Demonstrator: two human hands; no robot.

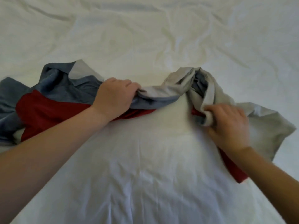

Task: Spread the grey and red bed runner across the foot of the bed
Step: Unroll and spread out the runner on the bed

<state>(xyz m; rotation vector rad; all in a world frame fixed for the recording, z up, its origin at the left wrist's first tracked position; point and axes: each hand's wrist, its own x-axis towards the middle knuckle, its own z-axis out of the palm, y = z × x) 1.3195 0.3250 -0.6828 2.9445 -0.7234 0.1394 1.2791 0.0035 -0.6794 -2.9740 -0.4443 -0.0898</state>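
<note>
Where the bed runner [53,101] lies: I see it crumpled on the white bed sheet [145,38], strung across the sheet's middle band from its left edge towards its right.
Runner colours: blue-grey and red panels are bunched at the sheet's left. Pale grey folds are heaped at its right, with a red strip trailing towards the sheet's near edge.
Runner middle: twisted into a narrow rope, lying on the sheet between the two hands.
Left hand [113,96]: knuckles up, fingers curled over the rope's left end, gripping bunched grey cloth against the sheet.
Right hand [228,125]: slightly blurred on my feed. Its fingers and thumb pinch a pale grey fold, and the wrist lies over the red strip.
Sheet surface: creased all over, with heavier wrinkles towards its far side.
</note>
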